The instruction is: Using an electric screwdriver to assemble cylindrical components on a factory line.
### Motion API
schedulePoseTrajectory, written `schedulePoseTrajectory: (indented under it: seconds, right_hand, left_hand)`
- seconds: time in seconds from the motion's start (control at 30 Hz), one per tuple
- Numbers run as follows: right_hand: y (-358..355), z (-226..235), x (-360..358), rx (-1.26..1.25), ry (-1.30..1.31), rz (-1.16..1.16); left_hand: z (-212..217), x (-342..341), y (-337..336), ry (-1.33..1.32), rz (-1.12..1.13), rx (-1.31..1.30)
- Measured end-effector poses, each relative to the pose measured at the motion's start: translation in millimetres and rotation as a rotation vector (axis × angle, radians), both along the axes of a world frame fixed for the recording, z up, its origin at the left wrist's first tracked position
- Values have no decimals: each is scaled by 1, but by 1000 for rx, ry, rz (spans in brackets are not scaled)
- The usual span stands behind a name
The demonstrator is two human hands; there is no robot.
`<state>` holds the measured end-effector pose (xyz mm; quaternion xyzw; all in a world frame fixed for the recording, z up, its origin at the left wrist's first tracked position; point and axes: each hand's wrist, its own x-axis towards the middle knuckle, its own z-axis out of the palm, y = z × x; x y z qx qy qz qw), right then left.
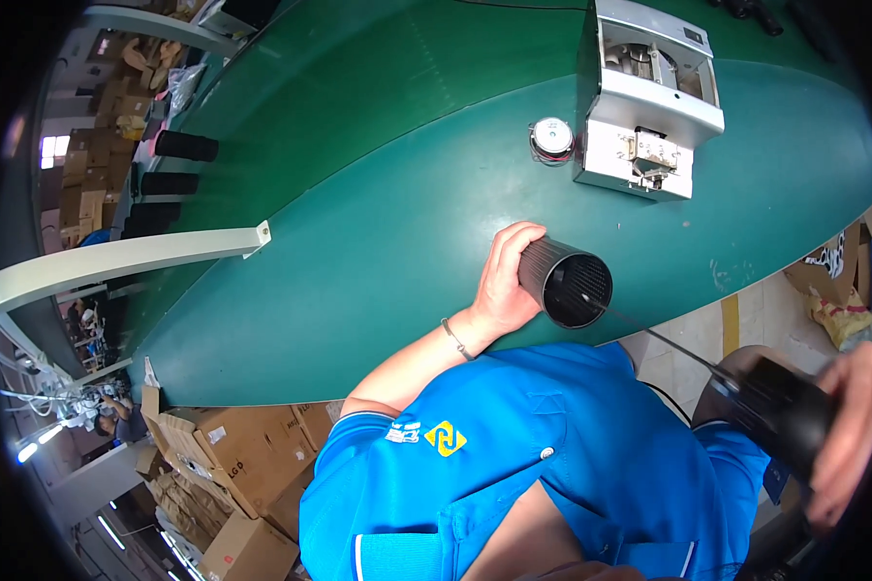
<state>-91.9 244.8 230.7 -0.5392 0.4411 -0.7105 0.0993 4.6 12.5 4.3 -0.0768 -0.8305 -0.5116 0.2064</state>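
Tbl (397, 252), prob. screwdriver (783, 409), tube (543, 263) in L hand (502, 289)

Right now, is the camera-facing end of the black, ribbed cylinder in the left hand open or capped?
Open: the cylinder shows its dotted inner wall through the round rim.

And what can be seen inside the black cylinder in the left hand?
Inside the black cylinder, the dotted inner wall shows. The tip of a thin rod appears over the opening; its depth I cannot tell. The deeper part is hidden in shadow.
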Motion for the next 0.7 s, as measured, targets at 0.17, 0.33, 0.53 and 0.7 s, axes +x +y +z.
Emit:
schedulePoseTrajectory:
  seconds: [0.17, 0.33, 0.53, 0.7]
  right_hand:
    - [-54, -37, 26, -223, -133, -203]
    - [-47, -47, 5, -9, 20, -21]
    - [-50, -52, 6, 38, -38, -15]
    - [-48, -57, 4, 9, -3, 16]
  left_hand:
    - [2, -2, 3, -32, -3, -1]
    - [1, 0, 2, -33, 3, 4]
    - [1, -1, 2, -27, 4, 5]
    - [1, -1, 2, -21, 5, 16]
